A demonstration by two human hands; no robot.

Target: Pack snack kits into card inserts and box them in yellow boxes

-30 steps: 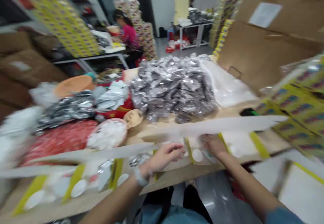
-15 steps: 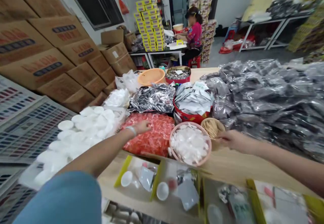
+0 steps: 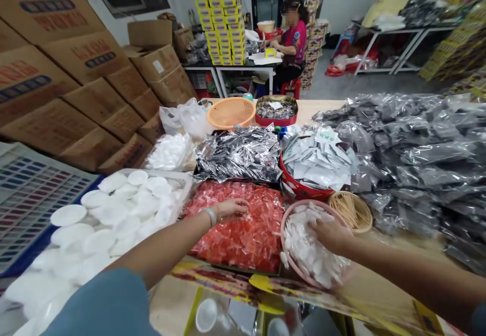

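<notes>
Heap of red sachets in a tray, pink bowl of white packets just right

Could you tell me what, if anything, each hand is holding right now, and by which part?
Neither visibly holds anything. The left hand rests on the red packets; the right hand reaches into the white packets; any grasp is hidden.

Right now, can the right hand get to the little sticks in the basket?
Probably yes. The right hand rests in the pink bowl of white packets, right beside the stick basket, and nothing lies between them.
</notes>
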